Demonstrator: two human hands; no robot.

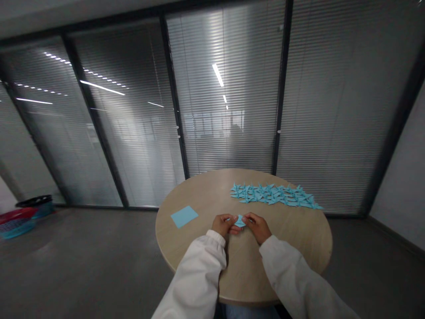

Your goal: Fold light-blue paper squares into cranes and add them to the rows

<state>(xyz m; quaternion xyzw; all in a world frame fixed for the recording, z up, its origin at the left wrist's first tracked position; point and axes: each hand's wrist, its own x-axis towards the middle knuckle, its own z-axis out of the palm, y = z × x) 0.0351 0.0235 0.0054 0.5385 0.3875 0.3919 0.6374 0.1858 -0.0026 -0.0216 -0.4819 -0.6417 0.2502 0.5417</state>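
Observation:
My left hand (223,225) and my right hand (258,227) meet above the near part of a round wood-grain table (206,195). Between their fingertips they pinch a small piece of folded light-blue paper (240,221). Its exact shape is partly hidden by my fingers. To the left of my left hand lies a flat square of light-blue paper (184,216). Beyond my hands, toward the far right of the tabletop, several folded blue paper cranes (274,195) lie in a dense, overlapping band.
Behind the table stands a glass partition with dark frames and internal blinds (229,88). Stacked plastic baskets (18,223) in red, blue and black sit on the grey floor at the far left. A white wall (401,177) closes off the right side.

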